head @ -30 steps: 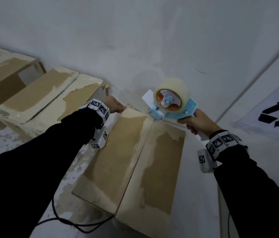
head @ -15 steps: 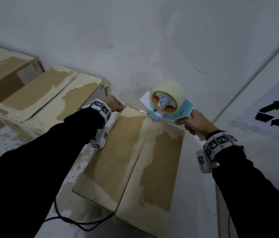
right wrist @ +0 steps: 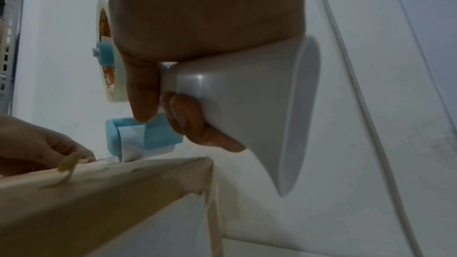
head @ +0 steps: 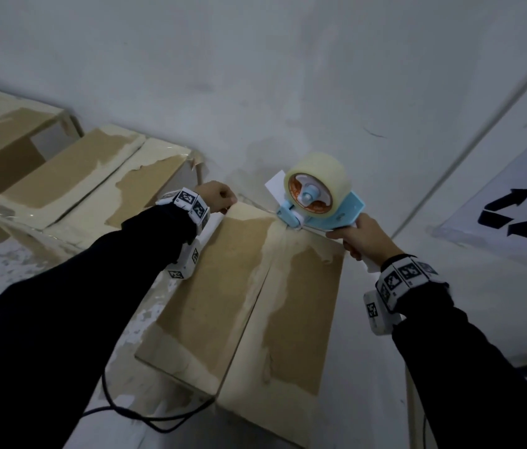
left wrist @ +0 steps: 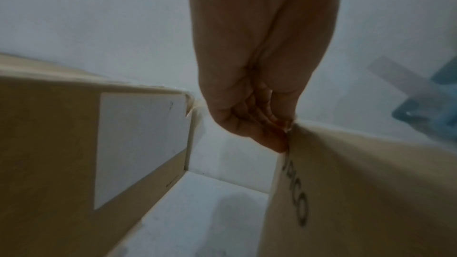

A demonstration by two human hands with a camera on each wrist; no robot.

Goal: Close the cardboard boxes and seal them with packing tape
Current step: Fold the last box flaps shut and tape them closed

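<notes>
your right hand (head: 357, 236) is wrapped around the white handle of the blue tape gun (head: 318, 202), whose front end touches the far edge of the closed box (head: 223, 286) right at the seam between its two flaps. your left hand (head: 218, 196) has its fingers curled, pressing on the box's far left corner. two more boxes (head: 71, 176) sit to the left against the white wall (head: 255, 76).
</notes>
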